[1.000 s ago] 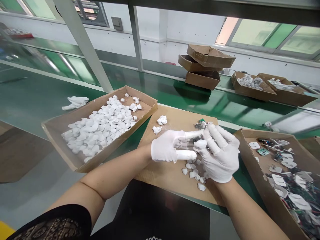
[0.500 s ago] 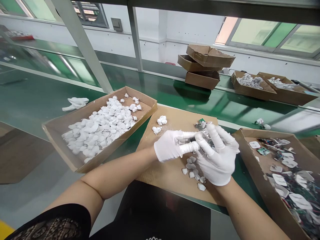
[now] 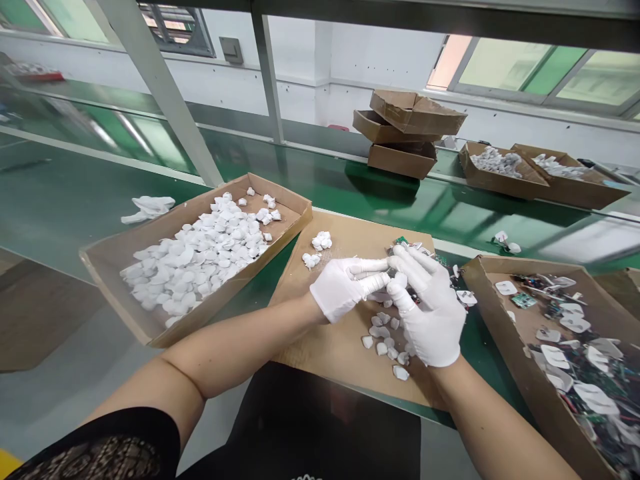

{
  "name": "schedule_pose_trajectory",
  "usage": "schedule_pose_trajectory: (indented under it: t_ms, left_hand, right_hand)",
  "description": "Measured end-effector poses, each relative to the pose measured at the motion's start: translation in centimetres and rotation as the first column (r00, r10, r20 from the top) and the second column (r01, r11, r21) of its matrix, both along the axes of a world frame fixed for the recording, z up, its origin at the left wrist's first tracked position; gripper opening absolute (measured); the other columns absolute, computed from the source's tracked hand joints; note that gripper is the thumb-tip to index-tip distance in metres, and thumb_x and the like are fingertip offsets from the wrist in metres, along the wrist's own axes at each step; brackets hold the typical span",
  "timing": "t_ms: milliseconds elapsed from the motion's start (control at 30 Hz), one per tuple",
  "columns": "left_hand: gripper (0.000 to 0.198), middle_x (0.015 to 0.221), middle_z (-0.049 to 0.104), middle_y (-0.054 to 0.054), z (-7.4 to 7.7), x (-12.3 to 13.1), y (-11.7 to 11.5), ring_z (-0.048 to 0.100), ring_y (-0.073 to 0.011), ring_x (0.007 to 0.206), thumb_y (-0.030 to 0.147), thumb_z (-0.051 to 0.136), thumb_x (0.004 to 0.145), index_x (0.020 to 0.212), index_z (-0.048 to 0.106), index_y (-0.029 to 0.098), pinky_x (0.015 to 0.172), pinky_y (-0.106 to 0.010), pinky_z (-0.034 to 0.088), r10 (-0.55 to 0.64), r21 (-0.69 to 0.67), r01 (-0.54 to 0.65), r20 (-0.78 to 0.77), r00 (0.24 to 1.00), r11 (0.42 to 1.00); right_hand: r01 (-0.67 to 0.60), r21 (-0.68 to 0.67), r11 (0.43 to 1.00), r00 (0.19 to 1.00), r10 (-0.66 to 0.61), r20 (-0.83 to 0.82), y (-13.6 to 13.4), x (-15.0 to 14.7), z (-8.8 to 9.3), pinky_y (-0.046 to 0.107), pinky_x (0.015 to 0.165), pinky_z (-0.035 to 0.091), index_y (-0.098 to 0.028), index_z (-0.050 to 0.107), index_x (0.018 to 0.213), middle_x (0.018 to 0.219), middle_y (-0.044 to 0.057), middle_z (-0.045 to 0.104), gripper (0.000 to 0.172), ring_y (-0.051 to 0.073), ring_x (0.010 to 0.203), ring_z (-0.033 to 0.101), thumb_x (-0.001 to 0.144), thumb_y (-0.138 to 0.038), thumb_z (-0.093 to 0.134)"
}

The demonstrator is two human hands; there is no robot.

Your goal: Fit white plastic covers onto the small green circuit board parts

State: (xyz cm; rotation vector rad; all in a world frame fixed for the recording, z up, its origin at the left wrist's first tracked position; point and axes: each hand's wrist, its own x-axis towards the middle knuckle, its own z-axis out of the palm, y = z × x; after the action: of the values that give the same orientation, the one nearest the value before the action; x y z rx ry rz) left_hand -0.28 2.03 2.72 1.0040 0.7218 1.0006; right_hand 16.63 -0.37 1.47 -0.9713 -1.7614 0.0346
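Both hands wear white gloves and meet above a flat cardboard sheet [image 3: 320, 333]. My left hand [image 3: 345, 287] has its fingers pinched together, pointing right. Against those fingertips, my right hand [image 3: 430, 307] curls with its thumb and fingers closed. Whatever sits between the fingertips is small and mostly hidden. Just below the hands lie several small white pieces [image 3: 383, 333], loose on the cardboard. Behind the right fingers, a green circuit board [image 3: 401, 241] with other parts shows in part. A white plate with metal pins [image 3: 466, 298] is by the right hand's outer side.
At left stands a cardboard tray [image 3: 295, 223] heaped with white pieces [image 3: 200, 253]. Another tray [image 3: 493, 327] at right holds white plates, wires and boards. Two white clusters [image 3: 320, 241] lie on the sheet. Stacked boxes [image 3: 403, 160] stand behind, and a white glove [image 3: 149, 208] lies far left.
My right hand's raised fingers have lowered and drawn in toward the left fingertips. The pinned white plate beside it has come into sight. My left hand has barely moved.
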Motion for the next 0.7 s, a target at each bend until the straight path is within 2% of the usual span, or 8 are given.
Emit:
schedule_pose_trajectory:
  t_ms: [67,167,233,367,467,533,600,700]
  left_hand:
    - [0.041,0.117,0.074,-0.01,0.1,0.0,-0.1,0.066,-0.0331,0.118,0.034,0.087,0.068,0.105,0.079,0.017,0.105,-0.045,0.054,0.063,0.044,-0.06,-0.066,0.996,0.997]
    - [0.042,0.114,0.075,-0.01,0.2,0.0,-0.2,0.068,-0.0321,0.114,0.034,0.089,0.065,0.103,0.08,0.017,0.105,-0.045,0.054,0.089,0.064,-0.084,-0.08,0.993,0.994]
    - [0.045,0.115,0.074,-0.012,0.1,-0.1,0.0,0.068,-0.0319,0.112,0.036,0.088,0.068,0.107,0.079,0.016,0.103,-0.044,0.054,0.039,0.033,-0.038,-0.036,0.999,0.999]
    - [0.047,0.115,0.073,-0.014,-0.3,-0.5,0.6,0.072,-0.0275,0.099,0.038,0.083,0.077,0.117,0.074,0.015,0.092,-0.042,0.057,-0.147,-0.141,0.168,0.143,0.979,0.976]
    - [0.033,0.106,0.074,-0.013,-0.7,-1.1,1.1,0.072,-0.0218,0.087,0.028,0.078,0.081,0.11,0.074,0.014,0.084,-0.039,0.058,-0.259,-0.255,0.333,0.284,0.923,0.908]
    - [0.026,0.098,0.073,-0.012,-0.8,-1.3,1.4,0.069,-0.0193,0.083,0.028,0.074,0.084,0.105,0.073,0.012,0.082,-0.037,0.057,-0.301,-0.269,0.398,0.338,0.892,0.877]
    - [0.028,0.095,0.071,-0.01,-0.9,-1.3,1.4,0.066,-0.016,0.077,0.03,0.073,0.085,0.105,0.073,0.011,0.081,-0.034,0.056,-0.32,-0.236,0.412,0.346,0.882,0.88]
    - [0.03,0.105,0.071,-0.012,-1.0,-0.9,1.4,0.063,-0.012,0.073,0.032,0.073,0.087,0.109,0.073,0.012,0.08,-0.03,0.053,-0.332,-0.178,0.419,0.377,0.865,0.89]
  right_hand:
    - [-0.006,0.053,0.999,1.0,0.006,0.0,0.1,-0.2,-0.1,0.054,0.112,0.047,-0.028,0.068,0.128,0.137,0.005,0.064,0.036,0.027,0.129,0.057,0.094,-0.015,0.065]
    - [-0.007,0.132,0.991,0.998,-0.002,0.067,0.4,-0.1,-0.3,0.055,0.109,0.048,-0.027,0.066,0.131,0.134,0.007,0.066,0.04,0.029,0.128,0.056,0.094,-0.014,0.065]
    - [0.013,0.168,0.986,0.993,-0.033,0.113,0.6,0.2,-0.4,0.056,0.108,0.047,-0.026,0.06,0.139,0.135,0.009,0.065,0.044,0.031,0.129,0.055,0.095,-0.028,0.067]
    - [0.11,0.168,0.98,0.975,-0.139,0.174,1.0,0.5,-0.4,0.06,0.109,0.043,-0.019,0.042,0.155,0.154,0.018,0.045,0.076,0.038,0.135,0.047,0.094,-0.062,0.057]
    - [0.067,0.222,0.973,0.958,-0.124,0.257,1.3,0.5,-0.4,0.058,0.108,0.044,-0.024,0.051,0.149,0.152,0.014,0.05,0.053,0.036,0.136,0.047,0.1,-0.044,0.055]
    - [0.05,0.254,0.966,0.95,-0.124,0.286,1.4,0.4,-0.7,0.056,0.108,0.044,-0.027,0.053,0.146,0.148,0.011,0.055,0.047,0.034,0.136,0.047,0.1,-0.036,0.057]
    - [0.112,0.255,0.96,0.945,-0.182,0.273,1.4,0.1,-1.0,0.057,0.109,0.043,-0.024,0.044,0.153,0.152,0.014,0.049,0.06,0.036,0.138,0.045,0.099,-0.047,0.057]
    - [0.298,0.235,0.925,0.901,-0.354,0.252,1.0,-0.3,-1.3,0.065,0.11,0.037,-0.012,0.024,0.161,0.163,0.023,0.025,0.097,0.045,0.142,0.036,0.091,-0.076,0.046]
